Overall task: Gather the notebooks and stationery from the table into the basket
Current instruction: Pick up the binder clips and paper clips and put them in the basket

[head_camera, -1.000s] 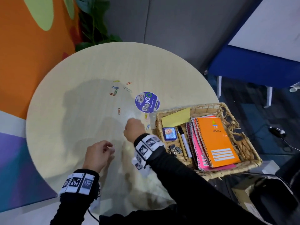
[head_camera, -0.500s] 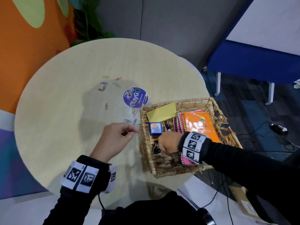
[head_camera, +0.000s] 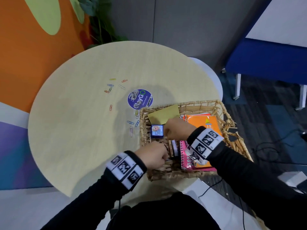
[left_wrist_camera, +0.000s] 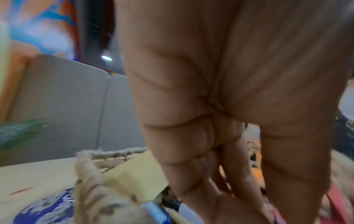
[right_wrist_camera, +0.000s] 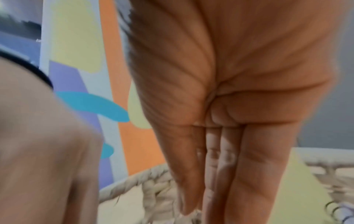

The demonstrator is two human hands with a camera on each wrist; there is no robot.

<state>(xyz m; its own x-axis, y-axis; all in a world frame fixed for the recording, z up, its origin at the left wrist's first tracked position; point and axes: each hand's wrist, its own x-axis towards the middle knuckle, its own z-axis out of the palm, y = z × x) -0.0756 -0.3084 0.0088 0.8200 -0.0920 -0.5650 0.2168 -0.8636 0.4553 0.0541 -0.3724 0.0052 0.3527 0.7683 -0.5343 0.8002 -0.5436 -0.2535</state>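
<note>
Paperclips point(head_camera: 132, 122) lie on the table point(head_camera: 74, 130) beside the basket point(head_camera: 229, 130).

The round blue sticker point(head_camera: 140, 99) on the bench point(head_camera: 79, 130) reads "ClayGO" and, smaller, "Clean as you go". The orange notebook point(head_camera: 205, 123) shows "JF".

Both wrist views are smeared with motion blur, so whether the left hand point(left_wrist_camera: 229, 106) or the right hand point(right_wrist_camera: 229, 106) holds anything is impossible to tell. From the head view the right hand hides the middle of the orange notebook point(head_camera: 203, 121) and the left hand's fingertips disappear inside the basket point(head_camera: 229, 130). The paperclips point(head_camera: 132, 122) are too tiny to count properly, and the sticker point(head_camera: 140, 99) has small print that can't be read.
</note>
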